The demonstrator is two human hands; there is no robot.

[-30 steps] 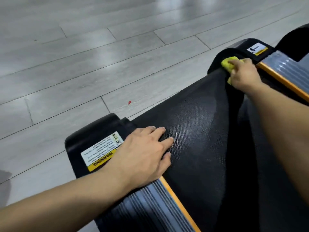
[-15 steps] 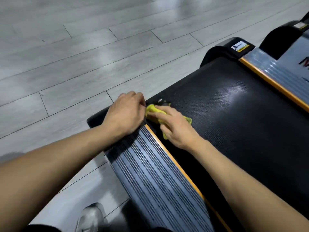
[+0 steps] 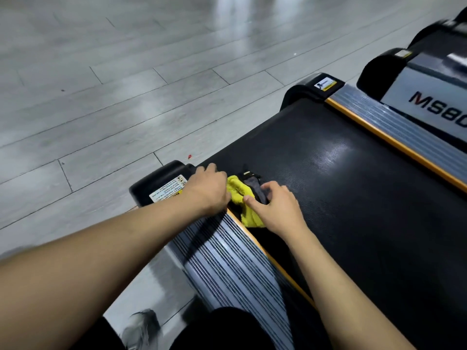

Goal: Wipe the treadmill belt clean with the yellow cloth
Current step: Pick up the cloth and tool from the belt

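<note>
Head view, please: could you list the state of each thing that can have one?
yellow cloth: bunched at the belt's near-left corner, between both hands.
treadmill belt: bare, with a sheen patch mid-belt.
left hand: resting at the corner, touching the cloth.
right hand: pressed on the cloth, fingers curled.

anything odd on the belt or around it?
A small black item with a tag lies on the belt beside the yellow cloth, between both hands; I can't identify it. A tiny red speck sits on the floor.
</note>
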